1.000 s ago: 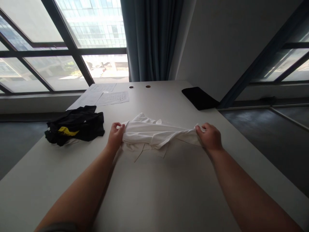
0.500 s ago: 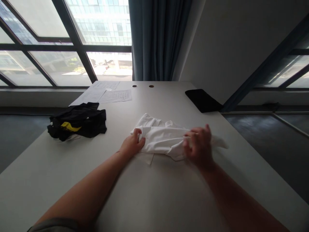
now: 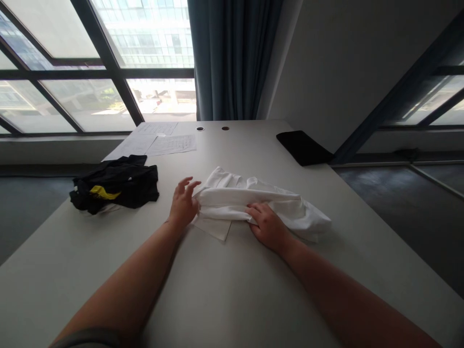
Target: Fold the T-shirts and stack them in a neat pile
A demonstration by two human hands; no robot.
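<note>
A white garment (image 3: 253, 203) lies bunched and partly folded on the white table (image 3: 224, 290). My left hand (image 3: 183, 205) rests at the garment's left end with its fingers spread and lifted, holding nothing. My right hand (image 3: 267, 224) lies on the garment's near edge, fingers flat and pressing down on the cloth. The garment's right end (image 3: 311, 220) lies loose on the table to the right of my right hand.
A black garment with a yellow patch (image 3: 116, 186) lies crumpled at the left. Sheets of paper (image 3: 159, 140) sit at the far left, a flat black object (image 3: 302, 147) at the far right. Two round holes (image 3: 212, 128) mark the table's far edge.
My left hand has let go of the garment's left end and spread its fingers. My right hand has moved left to the garment's middle and lies flat on it.
</note>
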